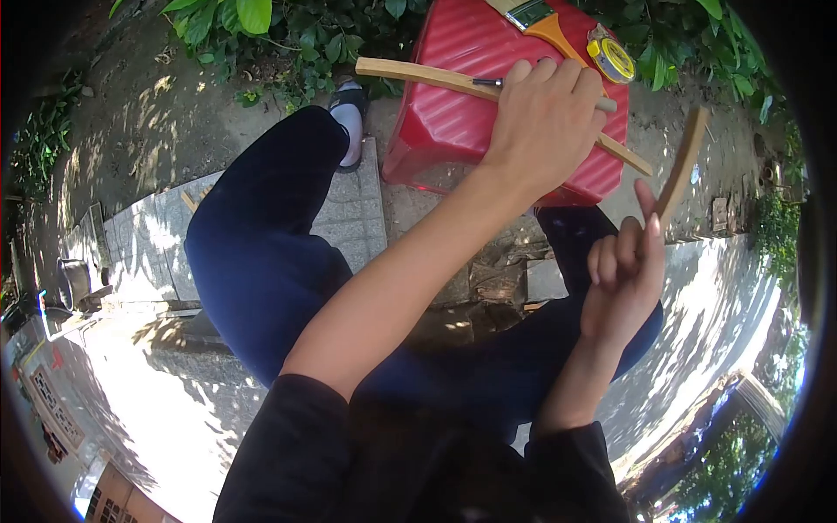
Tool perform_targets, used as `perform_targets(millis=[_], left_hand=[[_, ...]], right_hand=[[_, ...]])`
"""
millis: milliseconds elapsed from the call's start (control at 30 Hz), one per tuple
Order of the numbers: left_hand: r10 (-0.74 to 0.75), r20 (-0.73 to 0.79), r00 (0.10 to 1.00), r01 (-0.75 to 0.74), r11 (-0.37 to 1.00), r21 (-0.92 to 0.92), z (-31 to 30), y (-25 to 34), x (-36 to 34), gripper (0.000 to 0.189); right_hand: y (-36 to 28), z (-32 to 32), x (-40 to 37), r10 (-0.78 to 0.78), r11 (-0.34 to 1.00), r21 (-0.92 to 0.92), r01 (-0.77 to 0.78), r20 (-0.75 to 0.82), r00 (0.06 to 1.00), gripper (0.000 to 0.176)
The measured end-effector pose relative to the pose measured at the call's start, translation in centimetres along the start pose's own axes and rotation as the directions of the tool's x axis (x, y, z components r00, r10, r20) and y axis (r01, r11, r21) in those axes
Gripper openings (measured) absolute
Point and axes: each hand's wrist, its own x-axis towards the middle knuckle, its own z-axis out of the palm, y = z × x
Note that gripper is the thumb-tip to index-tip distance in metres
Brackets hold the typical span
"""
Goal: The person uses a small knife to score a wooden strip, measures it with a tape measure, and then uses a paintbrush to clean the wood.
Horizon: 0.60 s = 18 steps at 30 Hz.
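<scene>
My left hand (549,113) reaches over a red plastic stool (445,122), back of the hand up and fingers curled. It grips a slim tool whose dark, narrow tip (486,82) points left and whose grey end (606,104) sticks out on the right; its kind is hidden by the fingers. Beneath that hand a thin wooden strip (418,73) lies across the stool, its middle covered. Lower right, my right hand (623,270) holds a second wooden strip (683,166) upright by its lower end, thumb against it, index finger stretched out beside it.
A paintbrush (549,31) with an orange handle and a yellow tape measure (610,57) lie at the stool's far edge. Leafy plants (305,44) grow behind it. My legs (261,235) straddle the near side, above paving tiles (353,209) and bare soil.
</scene>
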Motion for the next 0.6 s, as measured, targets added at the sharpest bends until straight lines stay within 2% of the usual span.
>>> perform_targets(millis=[67,100,133,167,233,267,300,333,367,400,433,467,533,567,600], left_hand=[[-0.006,-0.009,1.000,0.006,1.000,-0.008,-0.2,0.0,-0.3,0.017],[-0.001,-0.007,1.000,0.001,1.000,-0.018,-0.3,0.1,-0.2,0.017],[0.005,-0.010,1.000,-0.005,1.000,-0.027,-0.3,0.1,0.0,0.017],[0.014,-0.023,1.000,-0.015,0.999,-0.032,-0.2,0.0,0.2,0.017],[0.008,-0.042,0.999,-0.010,0.999,-0.037,-0.4,-0.1,0.1,0.018],[0.003,-0.033,0.999,-0.004,0.999,-0.035,-0.5,-0.2,-0.2,0.018],[0.006,-0.024,1.000,-0.007,0.999,-0.037,-0.5,-0.2,-0.3,0.018],[0.017,-0.022,1.000,-0.018,0.999,-0.041,-0.4,-0.1,0.1,0.018],[0.023,-0.027,0.999,-0.024,0.998,-0.050,-0.4,-0.1,0.4,0.018],[0.023,-0.025,0.999,-0.024,0.998,-0.057,-0.5,-0.2,0.4,0.017],[0.017,-0.017,1.000,-0.018,0.998,-0.065,-0.6,-0.2,0.1,0.017],[0.021,-0.036,0.999,-0.024,0.998,-0.063,-0.5,-0.4,0.0,0.017],[0.027,-0.071,0.997,-0.031,0.998,-0.062,-0.3,-0.4,0.1,0.017],[0.021,-0.044,0.999,-0.024,0.998,-0.063,-0.4,-0.4,0.1,0.017],[0.019,-0.023,1.000,-0.021,0.998,-0.064,-0.6,-0.3,0.1,0.017]], right_hand=[[0.9,-0.3,-0.1,-0.151,0.980,0.118,0.163,-0.103,0.983,0.038],[0.7,0.1,-0.7,0.034,0.994,-0.106,-0.027,0.057,0.998,0.038],[0.3,0.6,-1.2,0.245,0.920,-0.350,-0.175,0.167,0.955,0.038],[0.1,0.7,-1.1,0.253,0.957,-0.183,-0.226,0.146,0.956,0.037],[-1.3,0.1,-0.1,-0.062,0.996,-0.068,0.060,-0.027,0.998,0.041],[-1.5,-0.1,0.2,-0.239,0.971,-0.016,0.238,-0.122,0.963,0.043],[-0.5,0.1,-0.3,-0.304,0.949,0.032,0.313,-0.166,0.938,0.044],[0.5,0.2,-0.8,-0.210,0.978,-0.016,0.209,-0.030,0.977,0.041],[1.0,0.2,-1.0,-0.007,0.986,-0.166,0.020,0.079,0.997,0.042],[1.2,0.4,-1.2,0.217,0.931,-0.330,-0.158,0.150,0.964,0.043],[0.1,1.1,-1.2,0.116,0.962,-0.260,-0.086,0.103,0.988,0.037],[-0.7,0.8,-0.5,-0.049,0.980,-0.188,0.057,0.046,0.998,0.045],[-0.1,0.4,-0.5,-0.227,0.967,0.088,0.239,-0.121,0.966,0.037],[1.2,-0.5,-0.8,-0.153,0.985,0.084,0.150,0.030,0.988,0.037],[0.5,1.0,-1.5,0.139,0.932,-0.356,-0.076,0.156,0.978,0.039]])
